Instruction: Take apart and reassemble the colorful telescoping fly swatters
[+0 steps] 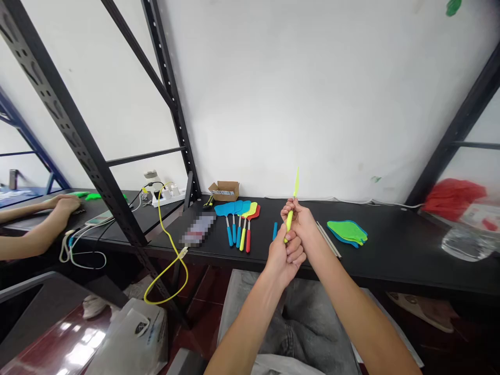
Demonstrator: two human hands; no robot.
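Observation:
A yellow-green fly swatter (289, 221) stands nearly upright above the black table, its head seen almost edge-on. My left hand (284, 258) is closed around the lower part of its handle. Higher up, my right hand (302, 219) is closed where the handle meets the thin shaft; its fingers partly cover that joint. A blue handle (275, 230) lies on the table just left of my hands. Thin metal rods (328, 240) rest beside my right wrist. Further right is a stack of green and blue swatter heads (347, 232).
Several blue, yellow and red fly swatters (242, 229) lie side by side at left, near a small cardboard box (224, 190). A yellow cable (172, 237) hangs over the table edge. Black shelf posts (174, 99) frame the space. Another person's hands (64, 205) rest at far left.

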